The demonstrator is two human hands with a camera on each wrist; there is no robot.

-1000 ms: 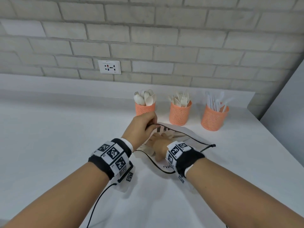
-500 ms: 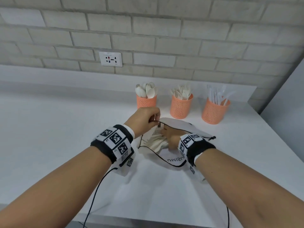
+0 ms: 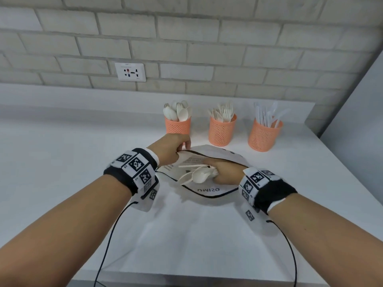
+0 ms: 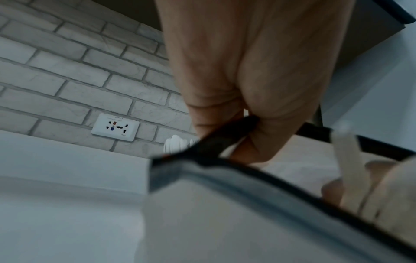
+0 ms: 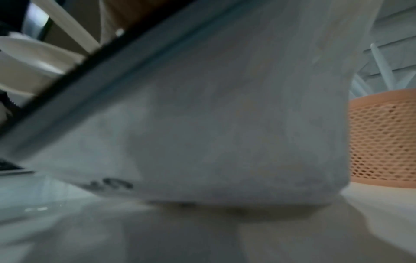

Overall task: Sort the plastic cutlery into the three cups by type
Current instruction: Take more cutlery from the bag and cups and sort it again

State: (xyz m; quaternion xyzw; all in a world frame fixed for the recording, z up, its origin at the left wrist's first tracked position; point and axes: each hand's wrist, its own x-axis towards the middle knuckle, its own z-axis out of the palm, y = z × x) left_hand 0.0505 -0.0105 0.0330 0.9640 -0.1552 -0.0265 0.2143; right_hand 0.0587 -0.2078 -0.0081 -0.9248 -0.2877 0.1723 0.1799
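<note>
Three orange mesh cups stand in a row at the back of the counter: the left cup [image 3: 177, 125] holds spoons, the middle cup [image 3: 222, 130] forks, the right cup [image 3: 263, 136] clear knives. In front of them lies a white zip pouch [image 3: 209, 191] with a black-edged mouth. My left hand [image 3: 173, 149] pinches the pouch's upper edge [image 4: 216, 142] and holds the mouth open. My right hand [image 3: 222, 172] is at the mouth and grips a bundle of white cutlery [image 3: 196, 174], with a spoon bowl in front. The pouch's wall [image 5: 202, 124] fills the right wrist view.
A wall socket [image 3: 130, 71] sits in the brick wall behind a raised ledge. A grey panel [image 3: 356, 121] bounds the counter on the right. Thin black cables [image 3: 107, 245] trail from both wrists to the counter's front edge.
My right hand has drawn back out of the pouch, bringing a bundle of white cutlery into view at the mouth. My left hand keeps its pinch on the pouch's edge.
</note>
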